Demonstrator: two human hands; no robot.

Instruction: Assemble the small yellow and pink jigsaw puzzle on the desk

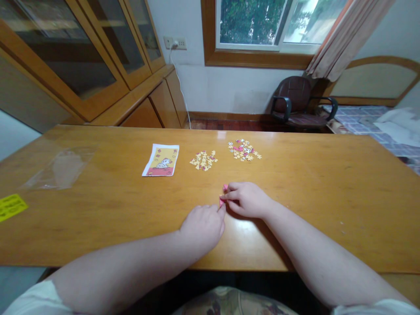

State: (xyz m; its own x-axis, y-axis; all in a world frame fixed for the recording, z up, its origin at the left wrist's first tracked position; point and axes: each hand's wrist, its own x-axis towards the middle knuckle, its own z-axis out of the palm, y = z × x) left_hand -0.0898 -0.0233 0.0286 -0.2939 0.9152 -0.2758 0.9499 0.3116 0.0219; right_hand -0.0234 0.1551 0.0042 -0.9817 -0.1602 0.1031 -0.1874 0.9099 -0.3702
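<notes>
Small pink jigsaw pieces (pixel 222 201) lie flat on the wooden table in front of me. My left hand (pixel 205 225) is closed, its index fingertip pressed against the lower edge of these pieces. From the other side my right hand (pixel 246 199) reaches in with fingers curled together, the fingertips on the same pieces and partly covering them. Just above, another pink jigsaw piece (pixel 225 187) shows beside the right fingers. How the pieces join under my fingertips is hidden.
Beyond my hands are a pile of mostly yellow pieces (pixel 203 160) and a mixed pile (pixel 243 150). A picture sheet (pixel 161 160) with a white animal lies left of them. Farther left are a clear plastic bag (pixel 62 168) and a yellow label (pixel 12 207).
</notes>
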